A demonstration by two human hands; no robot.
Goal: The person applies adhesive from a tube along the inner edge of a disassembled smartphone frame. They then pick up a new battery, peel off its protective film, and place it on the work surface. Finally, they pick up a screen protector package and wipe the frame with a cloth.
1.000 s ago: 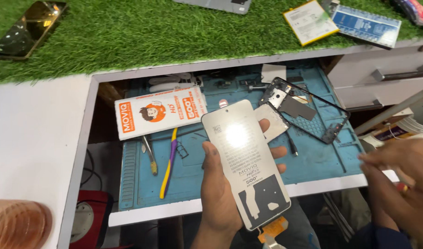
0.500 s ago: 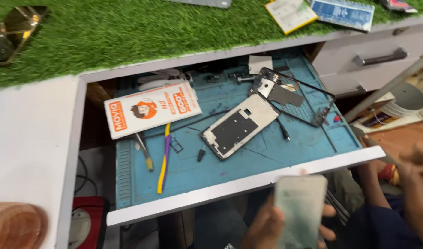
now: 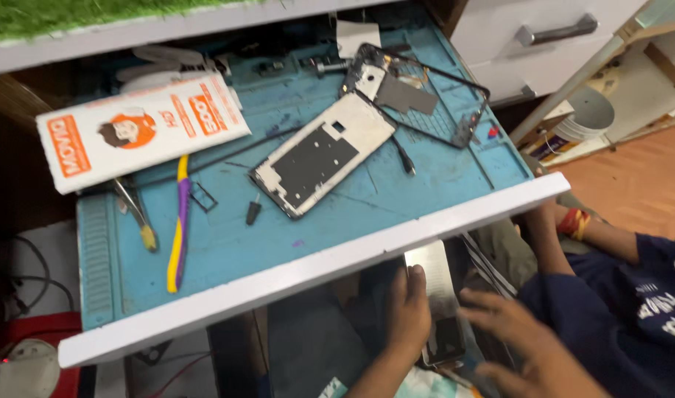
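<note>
Gripped a silvery phone panel (image 3: 434,291) in the left hand (image 3: 409,318), fingers curled over its left long edge, thumb side hidden. Kept the right hand (image 3: 515,345) open just beside the panel's right edge, fingers spread and blurred; could not tell whether touching.

Located the panel near, below the white drawer front (image 3: 315,271), over the lap. Noted the change: a second earlier raised over the blue mat (image 3: 227,250) in the same left hand; half a second earlier already lowered past the drawer front; now dropped lower still and tucked partly under the drawer edge, with the right hand brought in from the far right. Judged the panel taken off the mat area for handling in both hands.

Left uncovered on the mat by that move: a phone mid-frame (image 3: 321,156), lying at a slant at centre. Recorded farther back and right, a black bezel frame (image 3: 455,121), touching the mid-frame's far end. Recorded at left, a white and orange box (image 3: 142,133); nearer, a yellow and purple pry tool (image 3: 179,221), and tweezers (image 3: 135,212) just beside it.

Recorded at right, a forearm with a red band (image 3: 573,221), its hand hidden behind the drawer front.
</note>
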